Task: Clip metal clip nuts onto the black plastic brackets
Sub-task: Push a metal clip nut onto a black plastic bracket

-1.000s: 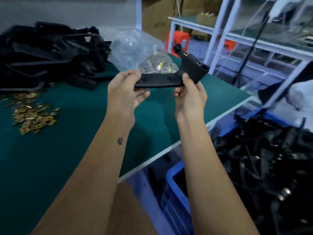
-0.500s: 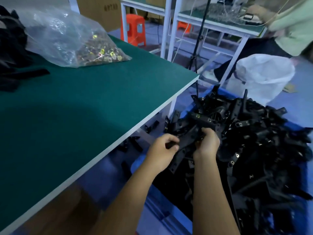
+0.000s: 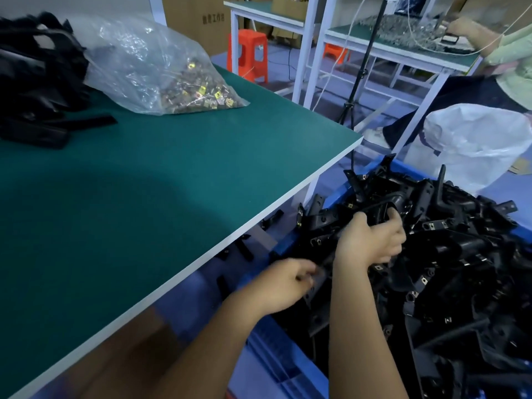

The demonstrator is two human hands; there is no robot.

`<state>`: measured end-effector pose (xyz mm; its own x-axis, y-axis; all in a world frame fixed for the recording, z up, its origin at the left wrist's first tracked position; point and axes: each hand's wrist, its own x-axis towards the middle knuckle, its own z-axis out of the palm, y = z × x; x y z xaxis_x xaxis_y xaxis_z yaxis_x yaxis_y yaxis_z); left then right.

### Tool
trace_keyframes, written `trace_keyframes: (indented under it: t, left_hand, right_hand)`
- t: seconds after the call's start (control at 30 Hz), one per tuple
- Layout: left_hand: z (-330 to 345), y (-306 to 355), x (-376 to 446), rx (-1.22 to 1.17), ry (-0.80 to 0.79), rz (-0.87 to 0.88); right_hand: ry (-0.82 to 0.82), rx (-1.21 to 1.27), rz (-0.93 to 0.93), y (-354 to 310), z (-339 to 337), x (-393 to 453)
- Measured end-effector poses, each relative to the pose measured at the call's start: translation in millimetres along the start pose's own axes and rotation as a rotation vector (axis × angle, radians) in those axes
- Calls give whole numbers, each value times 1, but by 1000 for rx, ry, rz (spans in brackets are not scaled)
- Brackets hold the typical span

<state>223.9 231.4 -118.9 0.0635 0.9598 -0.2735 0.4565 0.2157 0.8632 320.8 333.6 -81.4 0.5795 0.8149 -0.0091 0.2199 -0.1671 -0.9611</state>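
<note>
Bracket (image 3: 371,214) lies atop the blue bin's (image 3: 276,358) heap, long axis ten-to-four; your right hand (image 3: 371,243) curls round it. Left hand (image 3: 283,283), at seven o'clock, hangs loosely curled, apparently holding nothing.

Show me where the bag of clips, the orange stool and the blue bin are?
bag of clips (image 3: 161,67), head view, on its clear plastic side.
orange stool (image 3: 247,41), head view, on its seat.
blue bin (image 3: 276,352), head view, on its near wall.

A dark green table (image 3: 161,180) with a pale edge; black brackets (image 3: 449,254) heaped in a blue crate (image 3: 276,355) at right; brassy, perhaps yellow-plated clip nuts (image 3: 198,95) in a clear bag (image 3: 138,53); far orange stool (image 3: 247,53).
</note>
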Motion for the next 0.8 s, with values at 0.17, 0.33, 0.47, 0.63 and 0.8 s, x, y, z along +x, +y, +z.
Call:
trace_keyframes:
  t: [0.17,0.33,0.47,0.63,0.8]
  left_hand:
    - [-70,71,-20,-138,297,242]
    - [-139,67,-71,-226,513,261]
    - [-188,28,-118,-178,793,128]
    - [-247,-29,-183,-123,1346,-31]
    - [-275,-81,-250,-399,1746,-66]
  right_hand:
    - [-69,336,-147,-71,19,-42]
    - [-415,518,-381,-126,59,-115]
    - [-834,314,-671,-135,102,-189]
    - [-1205,-130,-1052,-128,156,-267]
    - [-1172,-290,-1008,-128,196,-306]
